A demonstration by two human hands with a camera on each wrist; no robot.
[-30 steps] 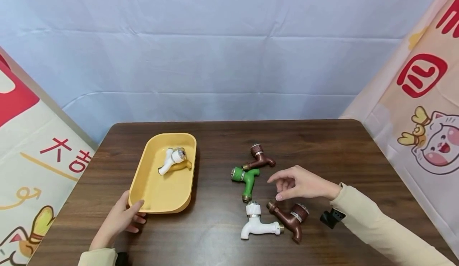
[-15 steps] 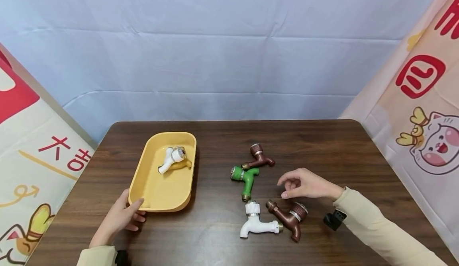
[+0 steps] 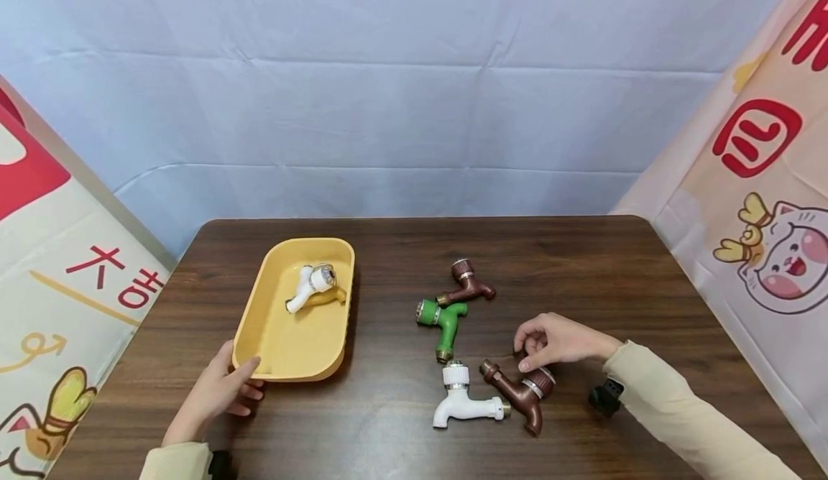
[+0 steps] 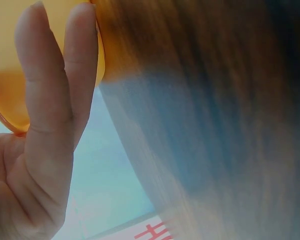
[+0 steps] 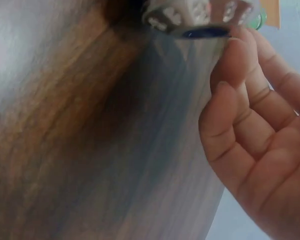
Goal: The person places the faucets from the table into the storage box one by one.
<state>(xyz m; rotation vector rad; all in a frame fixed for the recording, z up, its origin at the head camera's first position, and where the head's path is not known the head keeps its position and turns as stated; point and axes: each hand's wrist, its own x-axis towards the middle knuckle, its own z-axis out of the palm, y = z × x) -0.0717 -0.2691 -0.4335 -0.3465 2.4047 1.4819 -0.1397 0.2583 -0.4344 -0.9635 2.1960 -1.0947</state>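
Observation:
At the near-left corner of a yellow tray, my left hand grips the rim, thumb over the edge and fingers outside; in the left wrist view, fingers lie against the tray wall. Inside the tray a white tap lies across a yellow tap. My right hand hovers with loosely bent fingers at the handle of the nearer brown tap. In the right wrist view that tap's knob shows right by the fingertips.
Left of the nearer brown tap lies a white tap on the wooden table. Farther back are a green tap and another brown tap. Cloth backdrops stand behind and at both sides.
My right hand has drawn back to the right and down, from beside the green tap to the nearer brown tap's handle. The left hand and tray have stayed put.

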